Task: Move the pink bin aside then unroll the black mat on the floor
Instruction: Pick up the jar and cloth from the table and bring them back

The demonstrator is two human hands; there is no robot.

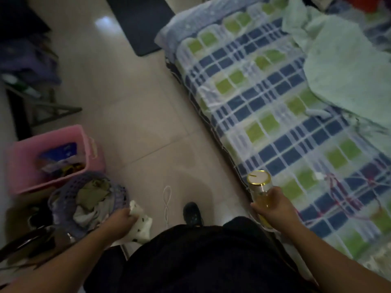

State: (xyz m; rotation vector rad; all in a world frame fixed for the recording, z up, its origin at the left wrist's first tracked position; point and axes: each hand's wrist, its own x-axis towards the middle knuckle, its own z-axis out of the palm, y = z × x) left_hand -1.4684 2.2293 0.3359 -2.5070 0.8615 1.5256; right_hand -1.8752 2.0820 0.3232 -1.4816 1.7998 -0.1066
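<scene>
A wide lane of pale, glossy floor tile (131, 115) runs straight up the middle of the room, hemmed on the right by the edge of a low bed covered in a blue, green and white checked sheet (264, 115) and on the left by a crowd of dim clutter. The pink rectangular plastic bin (23, 166) sits on the floor at the left edge of that lane, holding a blue packet and other odds and ends, and its near corner is just beside a round lavender woven basket (69, 193) stuffed with cloth. At the far end of the lane the flat black mat (137, 24) lies on the tile, its right side close to the head corner of the bed; the part in view lies spread flat, and its far end runs out of the picture. The person's left hand (122, 218) curls round a crumpled white spotted cloth (140, 220) at the basket's rim, well short of the bin. The right hand (273, 206) wraps its fingers round a clear glass jar with a gold slotted lid (259, 182) (something yellowish inside), held upright at the bed's edge. A thin white cord (167, 199) loops on the tile just ahead of a dark shoe (191, 213). A rumpled pale green blanket (342, 66) lies heaped on the far side of the bed.
</scene>
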